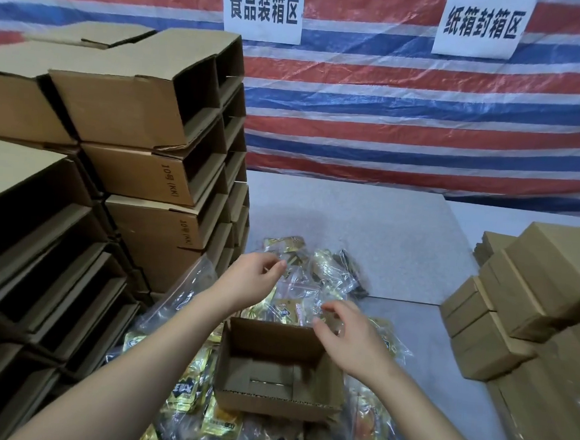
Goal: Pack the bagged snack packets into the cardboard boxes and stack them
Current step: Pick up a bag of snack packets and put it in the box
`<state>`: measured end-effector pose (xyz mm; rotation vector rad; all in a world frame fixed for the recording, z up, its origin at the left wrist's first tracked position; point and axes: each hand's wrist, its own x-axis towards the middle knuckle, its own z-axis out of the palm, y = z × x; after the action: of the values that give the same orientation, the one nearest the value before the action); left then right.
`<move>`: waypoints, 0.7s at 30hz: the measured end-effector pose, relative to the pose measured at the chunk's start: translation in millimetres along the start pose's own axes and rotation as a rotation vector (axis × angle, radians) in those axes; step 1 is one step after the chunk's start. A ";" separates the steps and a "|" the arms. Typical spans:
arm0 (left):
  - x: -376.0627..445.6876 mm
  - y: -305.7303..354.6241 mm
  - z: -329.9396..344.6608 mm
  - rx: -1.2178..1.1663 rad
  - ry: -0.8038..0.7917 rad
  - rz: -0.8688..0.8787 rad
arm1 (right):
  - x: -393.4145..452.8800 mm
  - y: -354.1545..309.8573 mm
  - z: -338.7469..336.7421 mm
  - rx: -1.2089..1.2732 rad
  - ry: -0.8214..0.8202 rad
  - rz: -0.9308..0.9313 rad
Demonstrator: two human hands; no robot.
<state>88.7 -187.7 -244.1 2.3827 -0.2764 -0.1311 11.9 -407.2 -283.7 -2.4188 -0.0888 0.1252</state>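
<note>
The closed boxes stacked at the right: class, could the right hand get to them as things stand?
Probably yes. The right hand hovers over the open box, and only bare table lies between it and the closed boxes.

Open box (280,367) at lower centre of frame, sitting on the heap of bagged packets (297,289), which spreads behind it, left of it and to the bottom edge. Stack of open-ended boxes (142,147) fills the left side. Closed boxes (530,298) stacked at right edge. All on the table (367,225). Tarp (409,108) behind, two signs (264,8) hung on it at top.
</note>
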 end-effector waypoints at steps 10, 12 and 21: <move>0.7 20.8 6.4 0.104 -0.083 0.068 | 51.1 57.0 -14.5 0.174 0.066 0.306; -14.8 21.6 4.6 0.215 -0.079 0.154 | 86.1 74.0 -20.1 0.150 0.060 0.370; 44.0 40.9 43.1 0.462 -0.244 0.243 | 169.1 101.0 -8.2 0.127 0.047 0.533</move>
<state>117.4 -255.7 -248.7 2.7626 -0.7815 -0.2688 183.7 -471.9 -355.3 -2.2605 0.5709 0.3042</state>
